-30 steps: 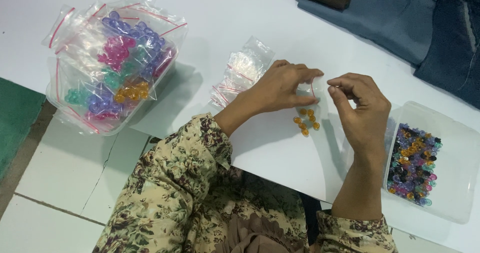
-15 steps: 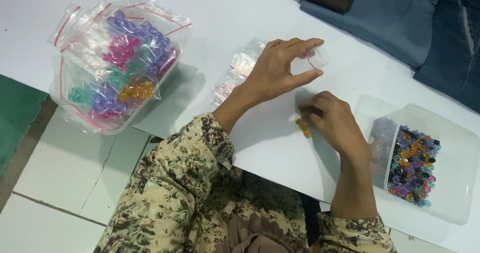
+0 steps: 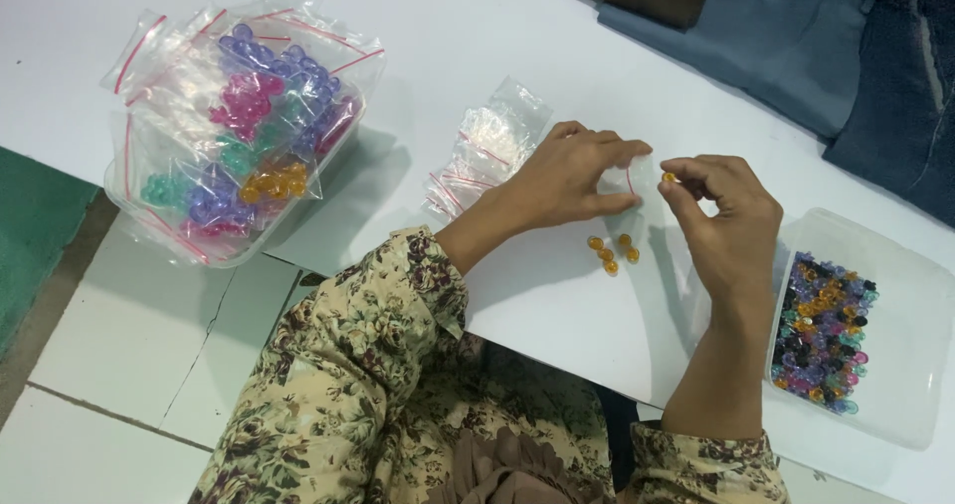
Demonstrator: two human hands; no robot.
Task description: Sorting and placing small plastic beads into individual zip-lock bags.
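- The left hand [image 3: 567,176] pinches the mouth of a small clear zip bag [image 3: 637,181] between thumb and fingers, holding it open just above the white bench [image 3: 517,56].
- The right hand [image 3: 731,220] is closed at thumb and forefinger on a single orange bead [image 3: 670,178], held right at the bag's mouth, almost touching the left fingertips.
- The bead looks hard, smooth and very light, so it is likely slippery and prone to roll; a fingertip pinch across its sides suits it. The bag is thin, limp film that probably collapses unless it is held near the stiffer zip edge.
- Just below both hands, a few loose orange beads [image 3: 612,253] lie in a small cluster on the bench.
- Beyond the left hand lies a stack of empty zip bags [image 3: 477,156] with red seal lines.
- To the right of the right hand sits a clear plastic tray [image 3: 900,385] holding mixed beads [image 3: 821,335] in purple, orange, pink, green and dark colours, heaped at its near-left side.
- Far to the left of the left hand, a clear tub [image 3: 174,240] holds filled bead bags [image 3: 254,131], each sorted by colour: purple, pink, green, orange.
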